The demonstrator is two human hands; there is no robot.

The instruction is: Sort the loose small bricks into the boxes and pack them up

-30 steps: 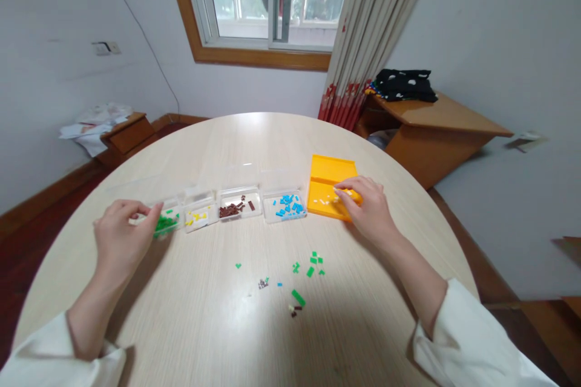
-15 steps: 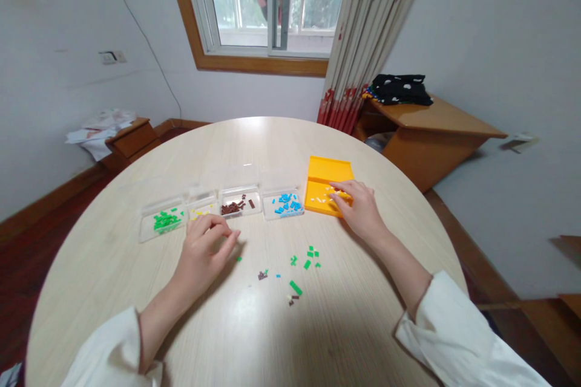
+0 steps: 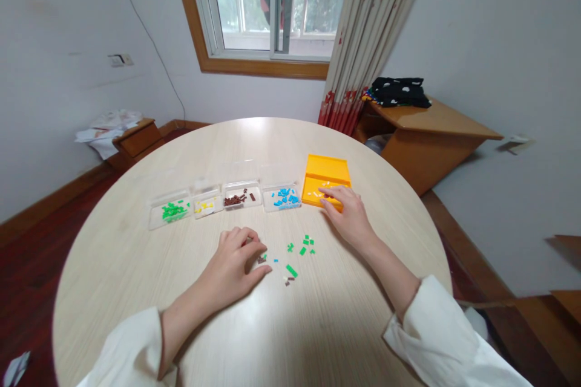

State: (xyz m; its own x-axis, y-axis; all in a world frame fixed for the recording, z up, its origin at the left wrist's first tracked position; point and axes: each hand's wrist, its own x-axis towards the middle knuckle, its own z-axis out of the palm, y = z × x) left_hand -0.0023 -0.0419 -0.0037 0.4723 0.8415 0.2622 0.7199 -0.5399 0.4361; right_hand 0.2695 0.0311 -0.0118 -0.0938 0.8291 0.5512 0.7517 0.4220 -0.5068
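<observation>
My left hand point(image 3: 242, 261) rests low over the table, thumb and index finger apart on either side of a small brown brick cluster point(image 3: 261, 259) with a bit of green. Whether it touches the cluster cannot be made out. My right hand point(image 3: 348, 213) reaches over the front of an open yellow box point(image 3: 327, 164) with small white bricks point(image 3: 316, 194) inside. Its thumb and index finger are slightly apart above the white bricks, with no piece visible between them. Between the hands lie loose green bricks point(image 3: 302, 251), a long green brick point(image 3: 291, 271) and a tiny blue brick point(image 3: 275, 260).
Behind the left hand stand clear trays in a row: green bricks point(image 3: 175, 211), yellow bricks point(image 3: 205, 205), brown bricks point(image 3: 235, 200) and blue bricks point(image 3: 285, 197). A small brown and white group point(image 3: 289, 281) lies near the long green brick. The round table point(image 3: 281, 338) carries everything.
My left hand has moved right and forward from beside the trays to the brown cluster, its fingers spreading. My right hand has shifted slightly left over the yellow box. The camera view has moved a little.
</observation>
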